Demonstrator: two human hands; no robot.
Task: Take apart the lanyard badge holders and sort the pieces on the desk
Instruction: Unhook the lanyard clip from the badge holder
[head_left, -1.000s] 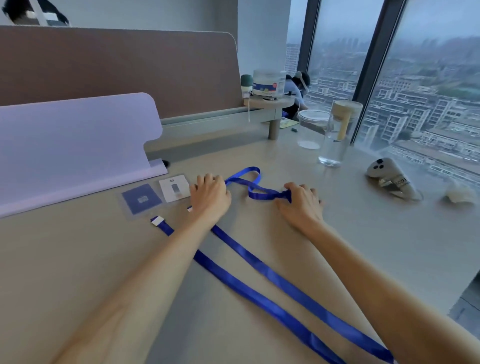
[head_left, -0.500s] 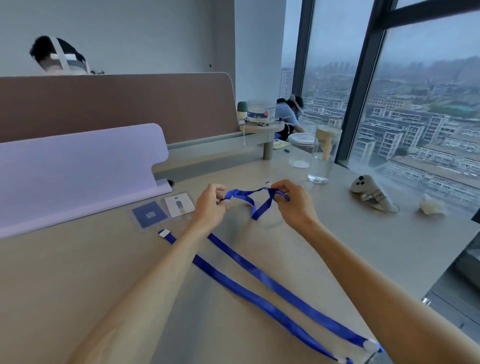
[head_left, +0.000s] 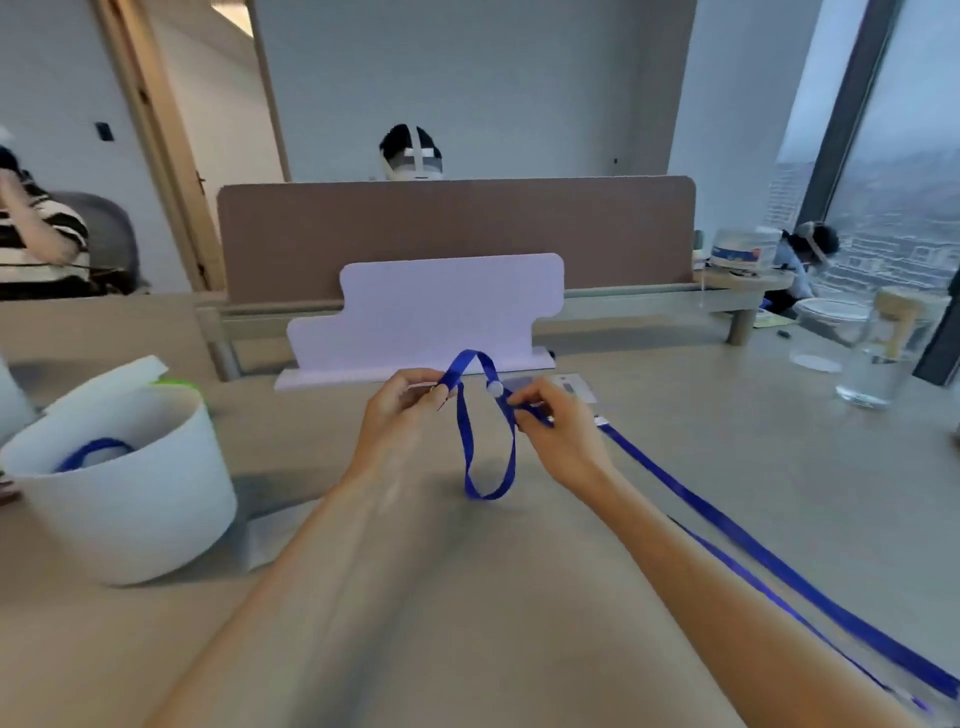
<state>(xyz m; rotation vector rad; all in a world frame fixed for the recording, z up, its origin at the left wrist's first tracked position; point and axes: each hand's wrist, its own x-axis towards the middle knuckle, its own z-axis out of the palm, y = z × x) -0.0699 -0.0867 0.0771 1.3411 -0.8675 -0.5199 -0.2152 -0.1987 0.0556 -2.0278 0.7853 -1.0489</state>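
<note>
1. Both hands are up off the desk (head_left: 675, 467), just in front of the lilac board (head_left: 441, 306). The left hand (head_left: 400, 421) pinches one end of the blue lanyard (head_left: 470, 447); the right hand (head_left: 558, 426) pinches the other side, by a small white clasp (head_left: 494, 387).
2. A loop of lanyard hangs between the hands, its bottom close to the desk; the long tail runs off to the right of the board.
3. To do this well, I'd say keep the left pinch firm and work the clasp with the right fingertips, not tugging the ribbon.
4. The badge cards (head_left: 571, 387) lie just right of the board's foot.
5. Compared with half a second ago, the view has swung left: a white bucket (head_left: 130, 499) now shows left of the board, and the loop hangs lower.
</note>
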